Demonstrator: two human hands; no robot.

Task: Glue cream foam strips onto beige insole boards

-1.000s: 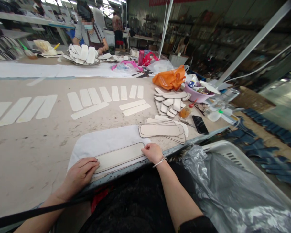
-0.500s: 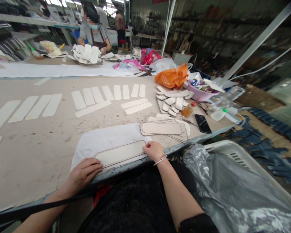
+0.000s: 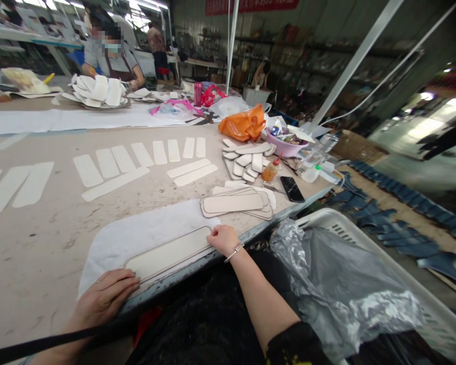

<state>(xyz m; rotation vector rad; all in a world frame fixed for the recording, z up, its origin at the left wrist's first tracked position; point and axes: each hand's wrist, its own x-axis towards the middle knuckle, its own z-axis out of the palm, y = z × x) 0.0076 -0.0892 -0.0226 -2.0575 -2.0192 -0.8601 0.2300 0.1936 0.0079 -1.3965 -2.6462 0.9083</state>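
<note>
Surface [image 3: 7, 268]: beige top, scuffed, dark-spotted; blue-grey edge [image 3: 167, 281]. Behind it, dim wall [image 3: 327, 25] with cluttered shelves [image 3: 338, 48]; red banner [image 3: 251, 5] overhead. Slanted pale post [image 3: 357, 63]. Tube lights [image 3: 146, 5] glow upper left; bright glare on pale floor [image 3: 421, 132], right.

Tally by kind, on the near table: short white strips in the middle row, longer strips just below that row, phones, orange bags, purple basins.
Short white strips: 8
Longer strips: 3
Phone: 1
Orange bag: 1
Purple basin: 1
Total: 14
</note>
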